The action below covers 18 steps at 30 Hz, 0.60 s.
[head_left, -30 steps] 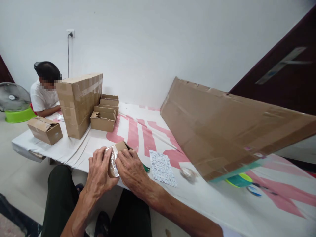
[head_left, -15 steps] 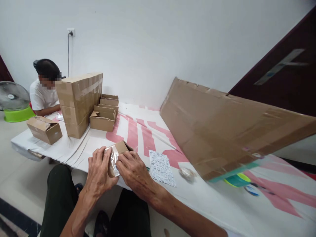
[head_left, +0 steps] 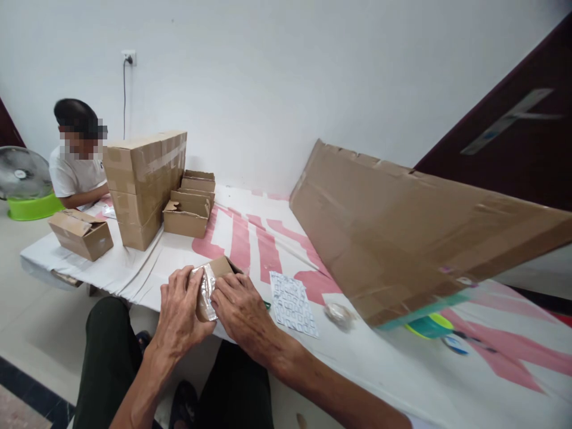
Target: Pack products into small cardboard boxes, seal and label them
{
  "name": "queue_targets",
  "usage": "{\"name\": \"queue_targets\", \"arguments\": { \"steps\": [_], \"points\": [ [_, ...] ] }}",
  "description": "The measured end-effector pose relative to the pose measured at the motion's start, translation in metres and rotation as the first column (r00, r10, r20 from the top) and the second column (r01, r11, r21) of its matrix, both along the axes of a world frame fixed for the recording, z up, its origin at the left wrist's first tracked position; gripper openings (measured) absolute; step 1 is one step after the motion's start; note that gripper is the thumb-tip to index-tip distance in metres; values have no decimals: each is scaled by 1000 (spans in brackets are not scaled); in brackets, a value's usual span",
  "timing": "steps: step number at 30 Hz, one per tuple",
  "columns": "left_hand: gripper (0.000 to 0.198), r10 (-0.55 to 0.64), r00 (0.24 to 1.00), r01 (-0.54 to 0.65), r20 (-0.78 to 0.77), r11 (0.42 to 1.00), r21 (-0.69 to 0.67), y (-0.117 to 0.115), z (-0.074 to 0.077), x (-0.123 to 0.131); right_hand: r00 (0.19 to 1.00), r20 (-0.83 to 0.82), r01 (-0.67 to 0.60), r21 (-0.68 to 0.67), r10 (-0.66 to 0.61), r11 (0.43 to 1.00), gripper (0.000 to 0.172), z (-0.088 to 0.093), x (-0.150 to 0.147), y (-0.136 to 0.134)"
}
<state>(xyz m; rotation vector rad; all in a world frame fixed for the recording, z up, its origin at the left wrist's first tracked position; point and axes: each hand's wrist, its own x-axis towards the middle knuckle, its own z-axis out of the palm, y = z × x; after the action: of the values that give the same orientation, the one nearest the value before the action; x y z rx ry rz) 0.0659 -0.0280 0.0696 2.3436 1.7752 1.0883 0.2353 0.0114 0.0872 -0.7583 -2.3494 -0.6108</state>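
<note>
A small cardboard box (head_left: 213,280) with clear tape across its near face rests at the table's front edge. My left hand (head_left: 179,310) wraps its left side, fingers curled over the taped face. On its right side my right hand (head_left: 239,307) presses fingers against the tape. A sheet of printed labels (head_left: 292,304) lies just right of my hands.
A large flat cardboard sheet (head_left: 402,232) leans at the right over a green tape roll (head_left: 429,326). Stacked taped cartons (head_left: 143,185) and open small boxes (head_left: 187,211) stand at the back left. Another person (head_left: 75,161) sits at the far left near a fan (head_left: 22,179).
My hands have stayed on the small box, with the fingers shifting slightly over the tape. The person at the far left has raised their head.
</note>
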Motion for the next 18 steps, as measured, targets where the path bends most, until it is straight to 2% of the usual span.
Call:
{"name": "queue_targets", "arguments": {
  "steps": [5, 18],
  "points": [
    [89, 5, 1000, -5, -2, 1000, -5, 1, 1, 0, 999, -14, 52, -26, -52, 998, 22, 0, 2, -4],
    [90, -4, 1000, 4, 2, 1000, -12, -1, 2, 2, 995, 28, 94, -94, -92, 991, 20, -10, 4, -5]
  ]
}}
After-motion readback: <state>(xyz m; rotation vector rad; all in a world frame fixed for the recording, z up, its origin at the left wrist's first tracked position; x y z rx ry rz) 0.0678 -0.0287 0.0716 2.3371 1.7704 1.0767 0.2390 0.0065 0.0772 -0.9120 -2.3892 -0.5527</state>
